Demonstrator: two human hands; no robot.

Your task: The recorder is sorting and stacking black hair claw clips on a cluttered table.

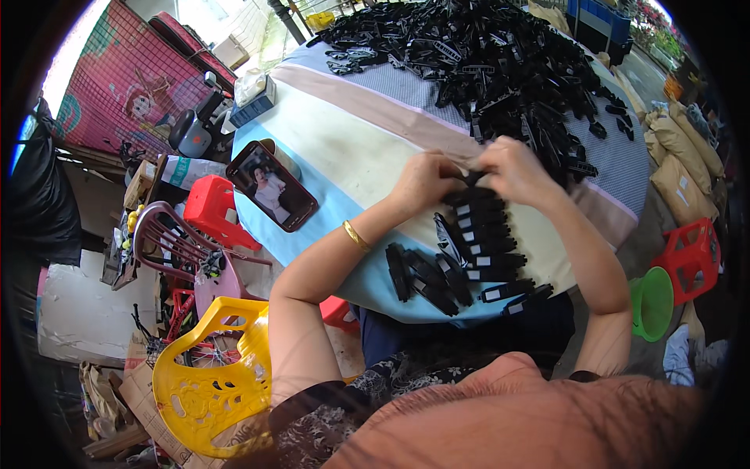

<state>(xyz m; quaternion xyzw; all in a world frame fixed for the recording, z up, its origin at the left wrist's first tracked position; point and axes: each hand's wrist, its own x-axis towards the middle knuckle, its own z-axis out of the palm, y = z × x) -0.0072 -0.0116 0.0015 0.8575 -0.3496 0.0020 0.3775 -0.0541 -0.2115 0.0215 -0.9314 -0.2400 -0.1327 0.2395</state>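
Observation:
My left hand (423,184) and my right hand (516,168) meet over the cloth-covered table (344,148), both pinching one small black plastic clip (472,178) between the fingertips. A gold bangle (356,235) circles my left wrist. Directly below the hands lies a neat stacked row of black clips with white labels (486,234). To its lower left sit a few more black pieces (426,275). A large loose heap of black plastic parts (484,59) covers the far side of the table, just beyond my right hand.
A phone (271,185) with a lit screen leans at the table's left edge. Beside the table stand a red stool (211,207), a yellow plastic chair (207,375), a green funnel (652,301) and a red crate (691,254). Sacks (680,168) lie at the right.

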